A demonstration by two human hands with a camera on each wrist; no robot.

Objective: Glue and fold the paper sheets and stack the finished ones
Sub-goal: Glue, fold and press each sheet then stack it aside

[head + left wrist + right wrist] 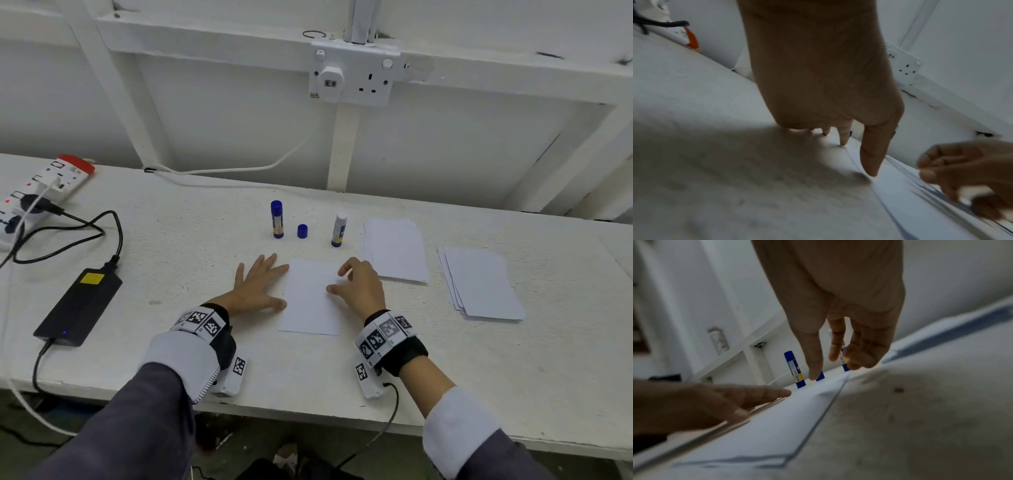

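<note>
Fingers of the left hand lie spread flat on the worktop, touching the left edge of a paper sheet. Right hand rests on that sheet, fingers loosely curled, holding nothing. Behind the sheet stand two glue sticks and a cap; right of it lie two paper stacks.

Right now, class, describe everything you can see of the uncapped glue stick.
The uncapped glue stick stands upright on the white table, behind the paper sheet. Its tube looks white plastic with a blue base, the pale top bared. Its blue cap stands apart to the left. Nothing touches it.
</note>
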